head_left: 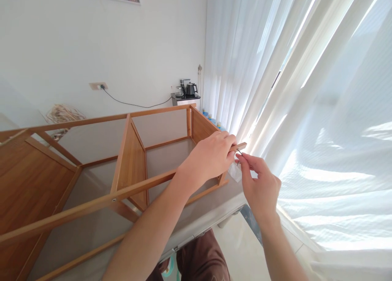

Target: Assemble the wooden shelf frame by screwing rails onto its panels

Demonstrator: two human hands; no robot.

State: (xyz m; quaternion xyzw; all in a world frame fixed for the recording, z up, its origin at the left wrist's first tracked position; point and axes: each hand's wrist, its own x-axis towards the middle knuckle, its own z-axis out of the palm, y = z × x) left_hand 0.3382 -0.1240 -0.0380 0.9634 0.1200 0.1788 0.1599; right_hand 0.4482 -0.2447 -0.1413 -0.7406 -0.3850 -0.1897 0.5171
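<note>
A wooden shelf frame point(143, 186) lies on its side across a pale surface, its slatless panels standing upright. My left hand point(212, 153) is closed round the right end of its near upper rail, close to the corner. In the fingertips of my right hand point(259, 181) is a thin metal hex key point(239, 152), pinched between thumb and fingers. One end of the key meets the rail just beside my left fingers; the fastener there is too small to make out. A small screw head point(114, 199) shows on the same rail further left.
White curtains point(330, 122) hang close on the right. Against the back wall, a black kettle point(191, 88) stands on a small cabinet point(185, 96), with a cord running to a wall socket point(98, 86). A dried straw-like bundle point(65, 113) is behind the frame at left.
</note>
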